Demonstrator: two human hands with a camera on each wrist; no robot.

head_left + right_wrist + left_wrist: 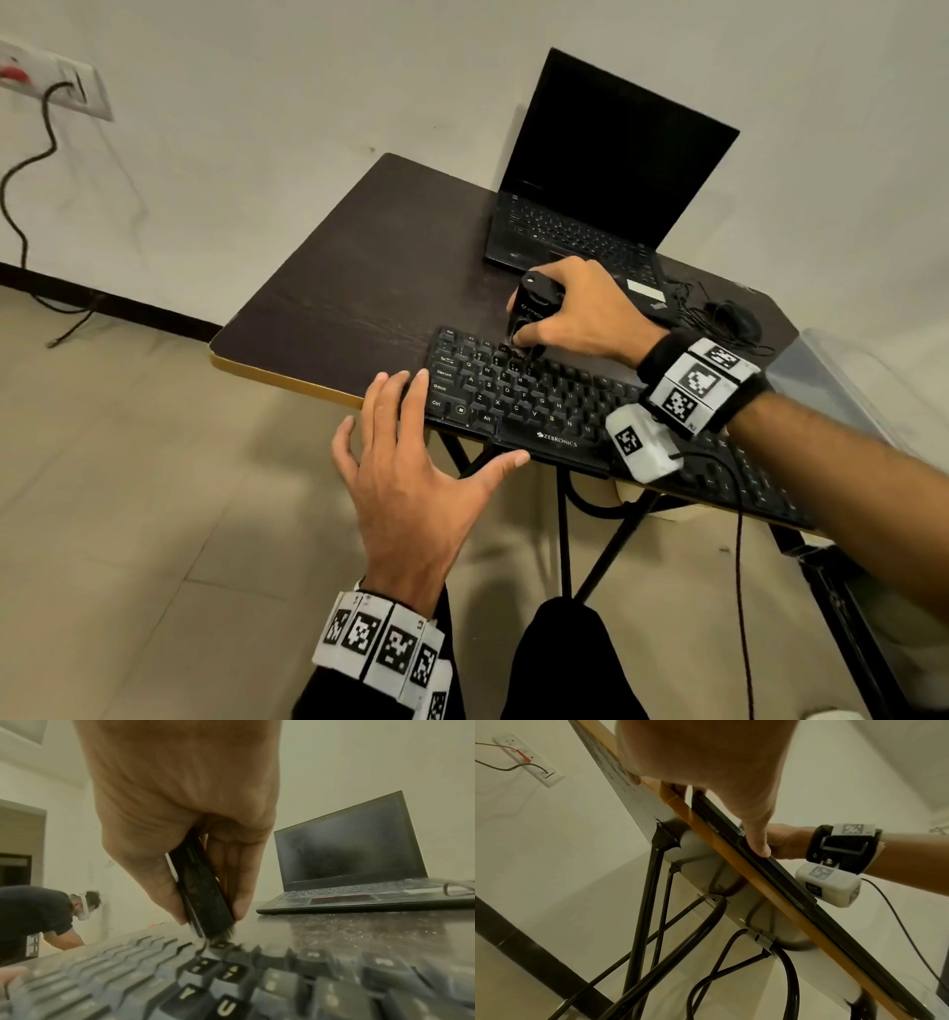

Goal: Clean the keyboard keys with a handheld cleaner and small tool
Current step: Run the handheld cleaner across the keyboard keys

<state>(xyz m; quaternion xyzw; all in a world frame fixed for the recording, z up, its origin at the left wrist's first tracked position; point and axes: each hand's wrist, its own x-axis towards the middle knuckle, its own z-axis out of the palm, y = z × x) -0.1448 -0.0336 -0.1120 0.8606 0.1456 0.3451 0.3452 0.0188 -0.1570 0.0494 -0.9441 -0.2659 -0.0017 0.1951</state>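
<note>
A black Zebronics keyboard [518, 401] lies along the front edge of the dark table [359, 267]. My right hand [575, 313] grips a black handheld cleaner [534, 303] upright, its lower end down on the top key rows at the keyboard's left part. In the right wrist view the cleaner [203, 892] sits pinched between thumb and fingers, its brush tip touching the keys [218, 971]. My left hand [416, 473] lies flat with straight fingers, fingertips on the keyboard's left end and thumb on its front edge [762, 845].
An open black laptop [606, 174] stands at the back of the table, with a black mouse and tangled cable [729, 318] to its right. A clear plastic box [832, 380] sits at far right. Folding table legs [649, 902] run below. Another person [38, 912] bends over at the left.
</note>
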